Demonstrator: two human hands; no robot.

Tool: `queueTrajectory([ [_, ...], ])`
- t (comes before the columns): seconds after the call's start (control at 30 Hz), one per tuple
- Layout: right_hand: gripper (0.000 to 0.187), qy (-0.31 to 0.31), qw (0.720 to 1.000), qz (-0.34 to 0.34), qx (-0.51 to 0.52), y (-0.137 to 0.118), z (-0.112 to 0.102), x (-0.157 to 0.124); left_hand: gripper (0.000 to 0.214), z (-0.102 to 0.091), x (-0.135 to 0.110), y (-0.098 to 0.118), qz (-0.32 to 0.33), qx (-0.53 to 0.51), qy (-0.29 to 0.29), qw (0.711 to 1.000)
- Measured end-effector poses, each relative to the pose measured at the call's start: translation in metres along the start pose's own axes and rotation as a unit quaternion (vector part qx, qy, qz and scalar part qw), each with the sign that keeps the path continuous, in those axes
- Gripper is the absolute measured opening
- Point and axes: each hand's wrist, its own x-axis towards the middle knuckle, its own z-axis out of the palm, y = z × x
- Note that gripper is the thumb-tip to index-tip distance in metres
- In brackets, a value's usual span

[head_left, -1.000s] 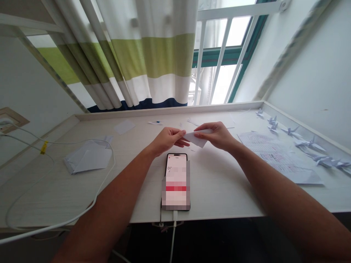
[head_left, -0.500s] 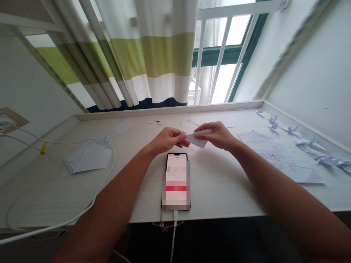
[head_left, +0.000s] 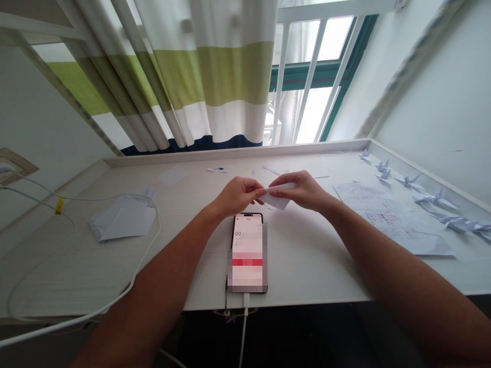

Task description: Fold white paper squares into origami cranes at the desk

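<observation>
Both hands pinch one small folded piece of white paper (head_left: 279, 200) above the middle of the desk. My left hand (head_left: 242, 195) grips its left corner between thumb and fingers. From the right, my right hand (head_left: 297, 189) holds the upper edge, thumb on the near side and fingers behind. The paper's lower point hangs down between the hands; the finer folds are too small to make out. Just below the hands a phone (head_left: 247, 276) lies face up, its screen partly blurred, with a white cable (head_left: 244, 327) plugged into its lower end.
Folded paper cranes (head_left: 408, 181) line the desk's right edge beside a written sheet (head_left: 387, 220). Loose white papers (head_left: 128, 220) lie at left, crossed by a white cord (head_left: 159, 225). Paper scraps (head_left: 218, 169) lie toward the back, below a curtain (head_left: 233, 76) and a barred window.
My fingertips have drawn slightly closer together on the paper, the left hand shifting a little to the right. The view has moved very slightly.
</observation>
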Motion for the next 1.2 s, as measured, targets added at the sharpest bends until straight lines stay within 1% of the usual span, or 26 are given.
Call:
queueTrajectory([
  [0.13, 0.036, -0.027, 1.000, 0.000, -0.011, -0.002, -0.002, -0.001, 0.021, 0.002, 0.000, -0.001, 0.016, 0.000, 0.002, 1.000],
  [0.3, 0.032, -0.011, 0.999, -0.019, -0.024, -0.004, -0.002, -0.001, 0.025, 0.003, -0.001, -0.003, 0.014, 0.003, -0.007, 1.000],
  [0.47, 0.031, -0.014, 0.999, -0.030, -0.030, -0.005, 0.001, -0.002, 0.027, 0.003, -0.002, -0.004, 0.014, 0.002, -0.015, 1.000],
  [0.67, 0.027, -0.007, 0.999, -0.020, -0.040, -0.008, 0.000, -0.003, 0.023, 0.002, -0.001, 0.001, -0.005, -0.017, -0.037, 0.999],
  [0.83, 0.032, -0.010, 1.000, 0.009, -0.029, -0.008, -0.011, -0.001, 0.021, 0.000, -0.001, 0.003, -0.011, 0.019, -0.016, 1.000],
  [0.9, 0.035, -0.020, 1.000, 0.013, -0.019, -0.006, -0.014, 0.000, 0.021, 0.000, -0.001, 0.002, -0.016, 0.028, -0.011, 0.999],
  [1.1, 0.042, -0.059, 0.998, 0.021, 0.013, -0.002, -0.016, 0.001, 0.023, -0.001, -0.001, -0.001, 0.001, 0.024, -0.011, 1.000],
  [1.2, 0.046, -0.054, 0.998, 0.019, 0.008, -0.002, -0.018, 0.001, 0.023, -0.004, -0.001, -0.001, 0.008, 0.025, -0.008, 1.000],
])
